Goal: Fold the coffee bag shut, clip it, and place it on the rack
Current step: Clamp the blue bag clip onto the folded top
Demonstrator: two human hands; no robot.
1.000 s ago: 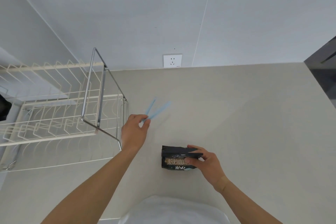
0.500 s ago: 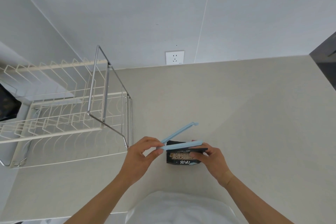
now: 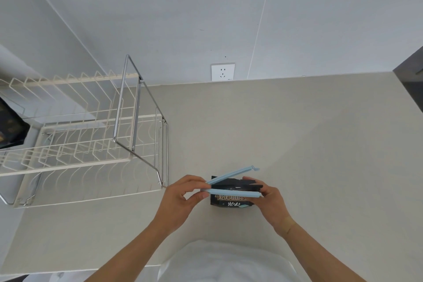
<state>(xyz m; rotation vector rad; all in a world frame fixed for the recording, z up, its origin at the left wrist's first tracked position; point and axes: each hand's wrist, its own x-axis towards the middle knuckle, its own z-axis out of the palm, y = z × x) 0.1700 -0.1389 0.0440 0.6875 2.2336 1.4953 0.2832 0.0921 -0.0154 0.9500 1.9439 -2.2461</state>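
We see the left hand [image 3: 180,199] reaching in from lower left, thumb and fingers pinching the hinged end of a pale blue clip [image 3: 231,186]. The clip's two arms stand apart in a narrow V, one in front of the bag's folded top, the other behind it. The right hand [image 3: 269,199] comes in from lower right, fingers closed on the right edge of the coffee bag [image 3: 229,200], thumb near the clip's front arm; contact there is hard to confirm. The bag stands on the counter [image 3: 297,144], close to our body. The wire rack [image 3: 80,135] sits to the left, apart from the bag. A wall socket [image 3: 223,72] lies beyond.
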